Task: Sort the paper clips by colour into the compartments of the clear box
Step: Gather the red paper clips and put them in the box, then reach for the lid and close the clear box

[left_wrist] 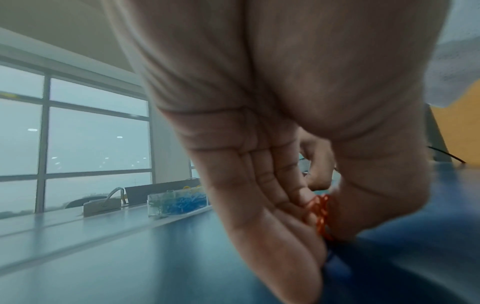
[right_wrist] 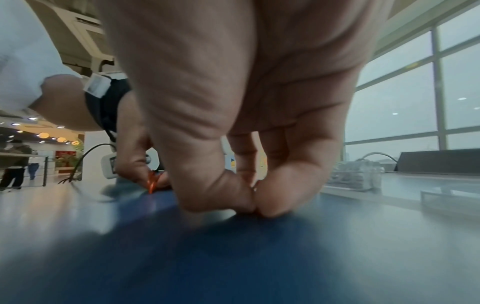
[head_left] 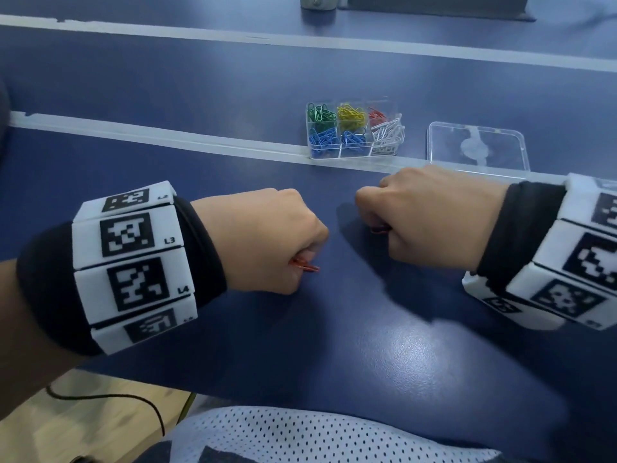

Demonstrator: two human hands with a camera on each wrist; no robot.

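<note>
Indoors: blue table (head_left: 233, 95), big windows (left_wrist: 78, 133); both hands pinching clips.

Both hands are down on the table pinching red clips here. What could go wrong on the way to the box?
1. The left hand pinches several red paper clips at once; some may slip out in transit.
2. The red compartment sits at the clear box's far right, behind the heaped white clips; reaching over may knock those out or mix colours.

Bare blue table (head_left: 233, 155) ahead of both fists, far edge blocked – clear box (head_left: 354, 152), lid (head_left: 477, 145) beside it
</note>
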